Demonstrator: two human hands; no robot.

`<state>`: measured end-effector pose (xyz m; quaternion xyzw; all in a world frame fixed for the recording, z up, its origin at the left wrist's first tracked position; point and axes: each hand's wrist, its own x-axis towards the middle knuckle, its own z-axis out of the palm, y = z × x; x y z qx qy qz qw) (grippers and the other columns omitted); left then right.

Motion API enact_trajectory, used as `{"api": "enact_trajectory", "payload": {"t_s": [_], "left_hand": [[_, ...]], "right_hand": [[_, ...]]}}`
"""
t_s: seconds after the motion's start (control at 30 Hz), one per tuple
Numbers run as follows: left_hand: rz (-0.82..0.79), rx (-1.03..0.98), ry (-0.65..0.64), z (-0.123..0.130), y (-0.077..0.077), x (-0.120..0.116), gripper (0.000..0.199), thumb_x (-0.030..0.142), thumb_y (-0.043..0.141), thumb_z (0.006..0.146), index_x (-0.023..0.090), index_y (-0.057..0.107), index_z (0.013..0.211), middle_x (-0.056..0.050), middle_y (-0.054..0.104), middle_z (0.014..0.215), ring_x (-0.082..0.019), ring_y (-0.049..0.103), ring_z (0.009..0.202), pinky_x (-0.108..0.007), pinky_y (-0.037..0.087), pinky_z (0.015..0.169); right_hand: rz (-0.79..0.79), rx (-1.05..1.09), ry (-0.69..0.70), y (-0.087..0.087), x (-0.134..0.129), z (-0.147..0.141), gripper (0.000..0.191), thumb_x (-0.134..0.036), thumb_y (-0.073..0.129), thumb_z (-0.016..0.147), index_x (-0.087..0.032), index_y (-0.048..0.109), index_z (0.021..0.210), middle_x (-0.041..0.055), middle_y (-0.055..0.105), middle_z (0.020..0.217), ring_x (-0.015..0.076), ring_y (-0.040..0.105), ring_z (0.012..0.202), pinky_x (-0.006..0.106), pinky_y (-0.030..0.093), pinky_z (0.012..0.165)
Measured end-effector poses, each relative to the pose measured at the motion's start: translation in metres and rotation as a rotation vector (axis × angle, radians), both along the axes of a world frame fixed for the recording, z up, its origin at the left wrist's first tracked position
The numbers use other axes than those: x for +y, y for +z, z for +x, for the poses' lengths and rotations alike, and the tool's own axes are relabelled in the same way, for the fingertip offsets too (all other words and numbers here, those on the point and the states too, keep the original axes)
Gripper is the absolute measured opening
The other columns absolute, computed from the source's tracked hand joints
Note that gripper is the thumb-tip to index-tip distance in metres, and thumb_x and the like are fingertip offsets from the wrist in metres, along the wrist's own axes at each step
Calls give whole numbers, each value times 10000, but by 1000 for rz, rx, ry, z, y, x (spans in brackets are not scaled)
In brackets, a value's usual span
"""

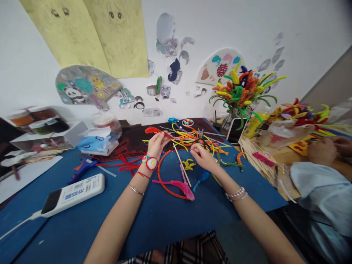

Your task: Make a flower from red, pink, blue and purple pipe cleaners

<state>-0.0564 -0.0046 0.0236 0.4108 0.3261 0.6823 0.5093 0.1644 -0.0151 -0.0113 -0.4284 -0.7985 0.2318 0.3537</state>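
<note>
My left hand (158, 145) pinches a limp red piece (152, 129), which looks like a deflated balloon, above the pile of pipe cleaners. To its right, my right hand (202, 157) has its fingers curled; whether anything is in them is hidden. Just beyond that hand lie dark-handled pliers (200, 134), jaws pointing away. Between my forearms are an orange hoop (162, 183), a pink balloon-like piece (187, 189) and a thin wooden stick (181, 165). A small yellow pipe-cleaner shape (188, 164) and a blue balloon-like piece (202, 177) lie near my right wrist.
On the left are a white power strip (79, 194), a blue glue gun (84, 170) and a tissue pack (97, 141). A pipe-cleaner bouquet (242, 88) and a phone (237, 130) stand at the back right. Another person's hands (321, 151) are at the far right.
</note>
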Motion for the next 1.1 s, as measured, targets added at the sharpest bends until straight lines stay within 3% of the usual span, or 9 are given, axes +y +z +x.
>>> {"api": "enact_trajectory", "payload": {"t_s": [0.13, 0.4, 0.83, 1.1], "left_hand": [[16, 67, 3, 3, -1, 1, 243, 363, 643, 782, 141, 633, 881, -85, 725, 866, -191, 699, 850, -377, 518, 868], [45, 248, 127, 7, -1, 4, 229, 377, 598, 795, 152, 571, 766, -21, 680, 639, -154, 687, 624, -275, 538, 669], [145, 568, 228, 11, 9, -10, 151, 328, 463, 887, 201, 510, 822, 4, 675, 677, -135, 660, 580, -224, 472, 602], [156, 629, 155, 16, 10, -17, 156, 286, 524, 845, 201, 510, 715, 23, 647, 608, -126, 631, 555, -222, 460, 612]], "right_hand": [[2, -11, 7, 0, -3, -3, 150, -368, 375, 892, -234, 441, 906, -64, 377, 584, 130, 397, 530, 236, 320, 560], [40, -49, -4, 4, -6, -2, 173, -362, 384, 900, -232, 488, 948, -60, 389, 568, 133, 409, 511, 239, 305, 551], [58, -64, -24, 3, -10, -4, 231, -351, 375, 909, -222, 529, 1023, -57, 415, 541, 131, 422, 486, 235, 301, 530], [80, -23, -55, 4, -13, -5, 296, -357, 391, 906, -217, 579, 1087, -30, 499, 560, 135, 445, 476, 243, 320, 507]]}}
